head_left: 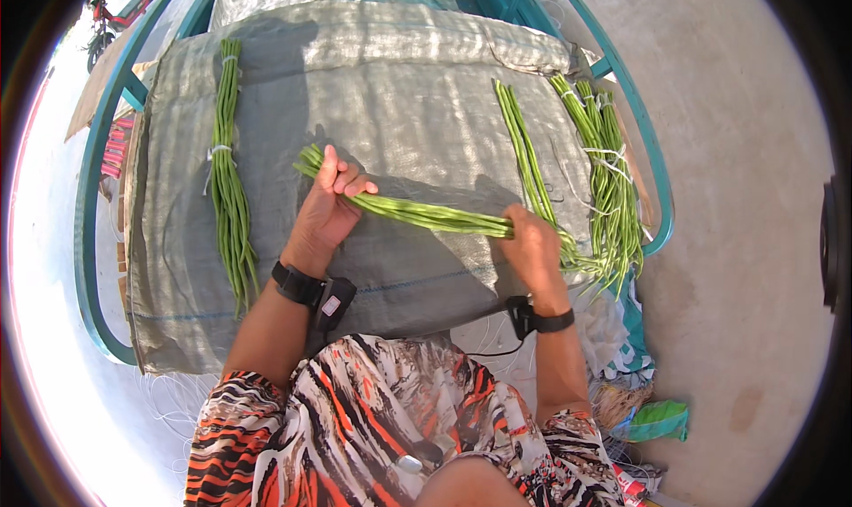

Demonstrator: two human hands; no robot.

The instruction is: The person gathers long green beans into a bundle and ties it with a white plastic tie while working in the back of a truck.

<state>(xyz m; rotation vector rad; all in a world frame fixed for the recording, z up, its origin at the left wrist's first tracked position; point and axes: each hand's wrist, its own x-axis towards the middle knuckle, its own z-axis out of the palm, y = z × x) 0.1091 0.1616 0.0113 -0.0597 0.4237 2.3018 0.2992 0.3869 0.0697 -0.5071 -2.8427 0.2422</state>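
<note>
Head view shows me the left hand [334, 201] and right hand [534, 248], fingers grasping yardlong beans [426, 214], seemingly spaced to keep them straight.

A teal-framed table [87, 232] carries a spread of grey woven sheeting [408, 107], its surface crossed by a blue line. On this sheeting lie a few loose green beans [520, 148]. Well left of the loose beans rests one long bundle [229, 174], tied in white; just right of them, several tied bunches [614, 183] lie close together.
</note>
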